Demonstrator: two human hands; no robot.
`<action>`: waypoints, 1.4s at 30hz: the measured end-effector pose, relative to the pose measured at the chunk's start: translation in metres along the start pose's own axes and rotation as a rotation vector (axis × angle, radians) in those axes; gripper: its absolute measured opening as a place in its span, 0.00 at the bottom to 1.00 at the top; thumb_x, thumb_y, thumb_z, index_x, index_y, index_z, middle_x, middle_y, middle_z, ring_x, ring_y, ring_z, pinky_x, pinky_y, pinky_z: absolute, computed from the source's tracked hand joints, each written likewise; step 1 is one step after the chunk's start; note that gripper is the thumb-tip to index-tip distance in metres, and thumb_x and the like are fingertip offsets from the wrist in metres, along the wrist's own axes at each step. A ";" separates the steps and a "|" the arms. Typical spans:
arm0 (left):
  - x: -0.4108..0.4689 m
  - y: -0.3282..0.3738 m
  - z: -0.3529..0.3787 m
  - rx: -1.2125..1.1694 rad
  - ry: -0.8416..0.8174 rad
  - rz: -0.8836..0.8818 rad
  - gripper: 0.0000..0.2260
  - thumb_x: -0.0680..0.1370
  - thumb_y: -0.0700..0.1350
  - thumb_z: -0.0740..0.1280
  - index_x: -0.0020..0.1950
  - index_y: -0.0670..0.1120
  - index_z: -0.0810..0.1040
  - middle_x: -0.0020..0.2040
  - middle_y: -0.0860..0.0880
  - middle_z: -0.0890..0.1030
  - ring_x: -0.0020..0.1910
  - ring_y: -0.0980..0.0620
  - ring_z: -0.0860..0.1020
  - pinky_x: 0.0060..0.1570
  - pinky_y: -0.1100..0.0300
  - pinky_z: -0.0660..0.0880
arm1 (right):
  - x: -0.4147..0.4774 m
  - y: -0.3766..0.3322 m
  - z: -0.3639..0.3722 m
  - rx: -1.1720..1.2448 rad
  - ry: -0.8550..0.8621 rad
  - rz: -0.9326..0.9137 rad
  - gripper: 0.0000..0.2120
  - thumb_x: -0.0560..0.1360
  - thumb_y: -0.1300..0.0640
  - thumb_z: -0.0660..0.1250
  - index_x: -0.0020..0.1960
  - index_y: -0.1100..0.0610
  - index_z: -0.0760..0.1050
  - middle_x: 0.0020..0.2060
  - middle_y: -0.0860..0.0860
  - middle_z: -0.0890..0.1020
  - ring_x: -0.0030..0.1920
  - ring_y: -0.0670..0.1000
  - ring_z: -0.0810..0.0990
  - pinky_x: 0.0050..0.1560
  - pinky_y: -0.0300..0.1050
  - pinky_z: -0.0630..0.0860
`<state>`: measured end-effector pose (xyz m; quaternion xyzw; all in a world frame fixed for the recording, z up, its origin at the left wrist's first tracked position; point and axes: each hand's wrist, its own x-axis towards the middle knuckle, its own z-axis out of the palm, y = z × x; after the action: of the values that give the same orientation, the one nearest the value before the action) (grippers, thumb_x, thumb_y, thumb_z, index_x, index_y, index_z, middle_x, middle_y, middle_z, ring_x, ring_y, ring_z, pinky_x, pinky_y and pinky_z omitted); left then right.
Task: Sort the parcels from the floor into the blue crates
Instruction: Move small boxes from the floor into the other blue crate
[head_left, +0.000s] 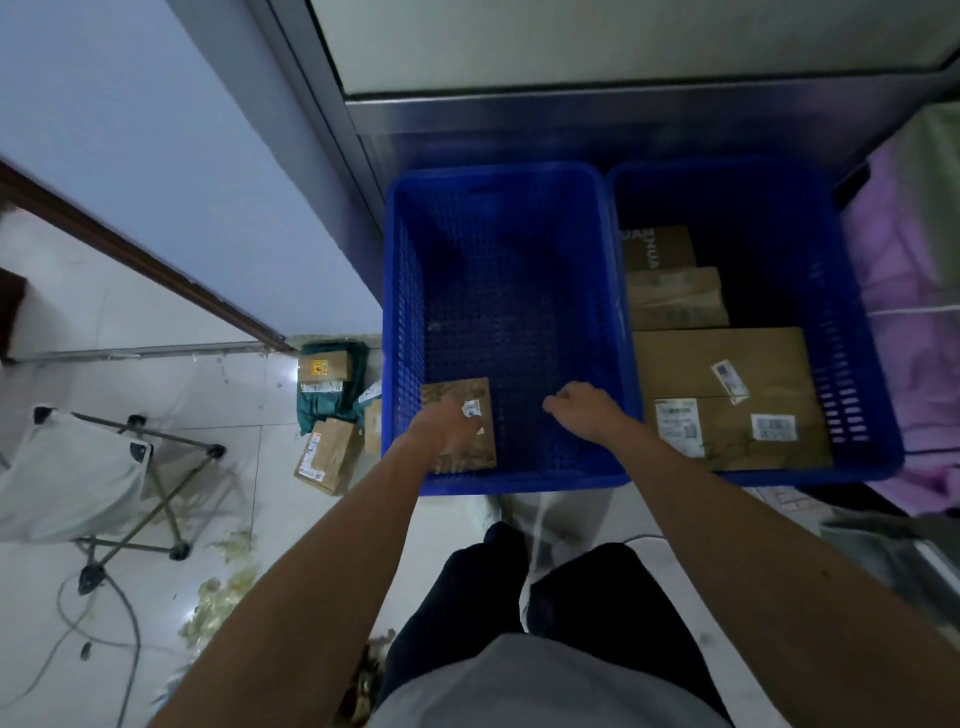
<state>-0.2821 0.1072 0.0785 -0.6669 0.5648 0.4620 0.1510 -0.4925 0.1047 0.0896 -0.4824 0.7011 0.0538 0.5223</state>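
Note:
Two blue crates stand side by side on the floor. Inside the left crate (405, 312), at its near left corner, my left hand (447, 428) grips a small brown cardboard parcel (470, 400) with a white label. My right hand (584, 405) hovers over the same crate near its right wall, fingers loosely curled, holding nothing. The right crate (852, 332) holds three brown boxes, the largest (727, 364) nearest me. More parcels lie on the floor left of the crates: a brown box (327, 454), a small box (323, 366) on a green bag (332, 400).
A folding stand with a white cloth bag (67, 478) sits at the left, with cables (104, 613) and scraps on the tiled floor. A metal cabinet (571, 119) rises behind the crates. Purple fabric (914, 270) lies at the right. My legs (519, 597) are just before the crates.

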 end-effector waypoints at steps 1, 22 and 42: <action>-0.003 0.000 0.000 -0.005 0.010 0.006 0.26 0.83 0.51 0.61 0.79 0.42 0.61 0.75 0.39 0.70 0.70 0.39 0.71 0.66 0.50 0.70 | -0.004 0.002 -0.002 -0.003 0.007 -0.016 0.24 0.82 0.47 0.60 0.61 0.69 0.76 0.56 0.64 0.81 0.59 0.65 0.79 0.56 0.54 0.75; -0.096 -0.022 0.051 -0.169 0.300 -0.024 0.11 0.80 0.46 0.61 0.55 0.42 0.79 0.55 0.43 0.82 0.54 0.41 0.80 0.49 0.52 0.75 | -0.074 0.030 0.048 -0.151 0.112 -0.248 0.14 0.82 0.48 0.59 0.58 0.57 0.74 0.50 0.58 0.82 0.45 0.58 0.79 0.48 0.54 0.76; -0.028 -0.297 -0.028 -0.316 0.303 -0.187 0.16 0.82 0.50 0.59 0.63 0.45 0.79 0.60 0.42 0.81 0.57 0.41 0.79 0.59 0.51 0.76 | -0.027 -0.174 0.282 -0.119 -0.028 -0.247 0.16 0.80 0.46 0.58 0.59 0.54 0.78 0.53 0.52 0.82 0.53 0.55 0.80 0.51 0.49 0.76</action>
<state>-0.0031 0.1981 0.0197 -0.7934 0.4373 0.4233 0.0006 -0.1735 0.1935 0.0589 -0.5943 0.6248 0.0372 0.5050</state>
